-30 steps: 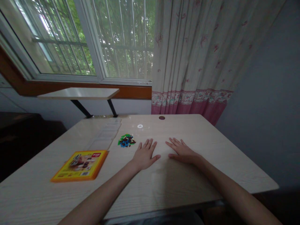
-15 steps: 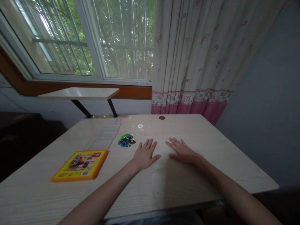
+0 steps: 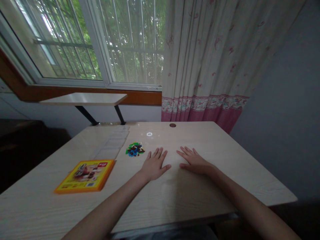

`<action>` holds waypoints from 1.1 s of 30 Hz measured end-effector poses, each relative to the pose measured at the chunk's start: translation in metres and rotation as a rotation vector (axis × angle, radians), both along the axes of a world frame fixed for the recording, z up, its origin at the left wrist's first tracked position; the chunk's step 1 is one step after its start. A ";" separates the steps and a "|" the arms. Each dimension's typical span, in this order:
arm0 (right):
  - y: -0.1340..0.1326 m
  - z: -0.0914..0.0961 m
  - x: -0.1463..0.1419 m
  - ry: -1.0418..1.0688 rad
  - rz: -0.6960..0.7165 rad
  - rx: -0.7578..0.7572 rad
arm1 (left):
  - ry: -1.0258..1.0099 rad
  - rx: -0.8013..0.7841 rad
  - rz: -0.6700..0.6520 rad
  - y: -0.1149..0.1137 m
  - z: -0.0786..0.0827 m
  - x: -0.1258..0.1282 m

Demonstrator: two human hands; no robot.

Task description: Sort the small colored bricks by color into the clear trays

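One hand, the left hand [image 3: 155,166], lies palm down on the desk [image 3: 220,143], its fingers parted and grasping nothing. The right hand [image 3: 197,162] lies likewise, flat and unclenched, a gap of bare wood between the two thumbs. The pile [image 3: 135,149] of small green, blue, brown and pale pieces sits just beyond and to the left of the left hand's fingertips, not touching them. Farther left is a yellow box [image 3: 85,176] with an orange edge, printed side up; a clear strip [image 3: 111,144] stretches behind it, though whether they touch I cannot tell. At the back, a raised shelf [image 3: 87,98] stands below the window [image 3: 136,43], beside a flowered curtain [image 3: 200,66].
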State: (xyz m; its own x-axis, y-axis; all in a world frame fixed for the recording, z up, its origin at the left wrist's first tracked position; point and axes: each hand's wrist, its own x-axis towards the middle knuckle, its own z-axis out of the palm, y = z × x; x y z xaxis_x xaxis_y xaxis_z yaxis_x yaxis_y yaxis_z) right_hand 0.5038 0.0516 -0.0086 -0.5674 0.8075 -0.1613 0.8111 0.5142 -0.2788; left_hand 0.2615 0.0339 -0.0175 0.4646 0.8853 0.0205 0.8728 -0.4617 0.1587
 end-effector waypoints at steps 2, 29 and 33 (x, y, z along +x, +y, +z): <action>0.000 0.000 0.000 0.001 0.001 0.005 | -0.001 -0.008 0.003 0.000 0.000 0.000; -0.001 0.001 0.000 0.001 -0.001 0.002 | -0.175 0.238 0.556 0.064 -0.002 -0.100; -0.001 0.000 -0.001 0.000 -0.004 -0.002 | -0.184 0.214 0.529 0.064 -0.002 -0.097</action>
